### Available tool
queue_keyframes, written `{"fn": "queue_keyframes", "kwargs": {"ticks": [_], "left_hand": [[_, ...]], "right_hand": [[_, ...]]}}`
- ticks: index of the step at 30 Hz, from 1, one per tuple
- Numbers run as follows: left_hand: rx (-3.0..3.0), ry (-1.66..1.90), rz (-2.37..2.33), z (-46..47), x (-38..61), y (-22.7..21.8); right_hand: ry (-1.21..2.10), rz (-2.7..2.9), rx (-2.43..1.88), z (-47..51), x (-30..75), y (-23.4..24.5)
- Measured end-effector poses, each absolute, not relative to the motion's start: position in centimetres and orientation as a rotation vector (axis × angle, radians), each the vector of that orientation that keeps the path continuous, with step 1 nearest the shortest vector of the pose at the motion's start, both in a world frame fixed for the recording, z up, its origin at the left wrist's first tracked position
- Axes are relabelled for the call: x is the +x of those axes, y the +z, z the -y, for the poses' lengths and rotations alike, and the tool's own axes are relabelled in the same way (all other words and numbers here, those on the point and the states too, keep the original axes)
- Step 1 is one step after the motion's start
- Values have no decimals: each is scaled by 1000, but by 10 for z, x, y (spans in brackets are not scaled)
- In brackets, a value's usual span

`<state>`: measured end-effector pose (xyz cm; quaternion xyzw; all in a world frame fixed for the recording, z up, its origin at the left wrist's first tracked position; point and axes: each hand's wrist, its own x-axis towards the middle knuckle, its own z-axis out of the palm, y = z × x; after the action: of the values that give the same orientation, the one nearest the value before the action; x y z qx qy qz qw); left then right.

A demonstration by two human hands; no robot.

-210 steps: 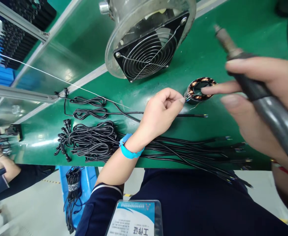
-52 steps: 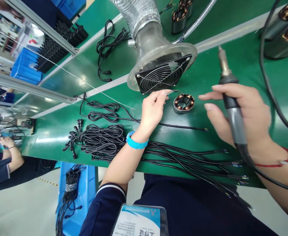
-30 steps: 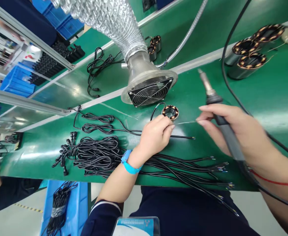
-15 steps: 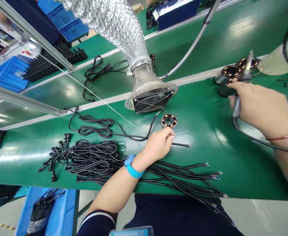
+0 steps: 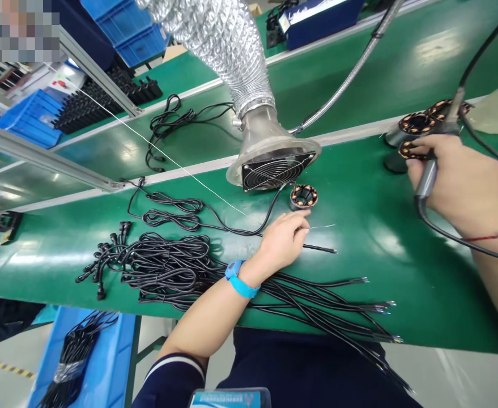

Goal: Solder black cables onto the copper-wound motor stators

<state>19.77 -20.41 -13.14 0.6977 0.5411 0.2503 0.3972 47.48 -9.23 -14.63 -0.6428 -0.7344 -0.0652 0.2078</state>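
Observation:
My left hand (image 5: 285, 241) is closed with its fingers pinched on a thin solder wire (image 5: 324, 226), whose free end sticks out to the right. Just beyond its fingertips stands a ring-shaped motor stator (image 5: 303, 197) with copper windings, and a black cable runs up to its left side. My right hand (image 5: 461, 181) is wrapped round a grey-handled soldering iron (image 5: 427, 180) with a black cord. The thumb and forefinger of that hand are at another stator (image 5: 408, 150) by the back panel. Whether they grip it, I cannot tell.
A fume extractor (image 5: 274, 164) on a silver duct hangs over the middle of the green bench. Coiled black cables (image 5: 167, 260) lie left of my left hand, their stripped ends reaching right. A blue bin (image 5: 116, 362) with bundled cables stands below the bench edge.
The view has shifted, moving most things slightly right in the picture. The fingers of my right hand have closed in on the stator at the back. My left hand keeps its pinch.

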Motion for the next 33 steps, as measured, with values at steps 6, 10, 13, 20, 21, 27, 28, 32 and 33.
{"fn": "queue_keyframes", "kwargs": {"ticks": [6, 10, 13, 20, 21, 27, 28, 32, 33], "left_hand": [[1544, 720, -1238, 204, 193, -135], [1204, 772, -1222, 203, 192, -139], [1154, 824, -1247, 201, 192, -138], [1257, 579, -1246, 199, 188, -138], [1267, 545, -1236, 198, 186, -138], [1044, 584, -1152, 191, 178, -125], [983, 591, -1120, 191, 179, -123], [841, 613, -1024, 189, 188, -120], [851, 626, -1017, 189, 190, -121]], "right_hand": [[-127, 2179, -1338, 136, 461, -148], [-105, 2157, -1221, 171, 451, -139], [27, 2266, -1145, 187, 437, -133], [158, 2407, -993, 196, 407, -133], [158, 2418, -979, 197, 404, -132], [160, 2421, -942, 201, 396, -131], [186, 2413, -928, 201, 395, -133], [226, 2389, -872, 203, 391, -143], [222, 2388, -864, 203, 391, -144]]}}
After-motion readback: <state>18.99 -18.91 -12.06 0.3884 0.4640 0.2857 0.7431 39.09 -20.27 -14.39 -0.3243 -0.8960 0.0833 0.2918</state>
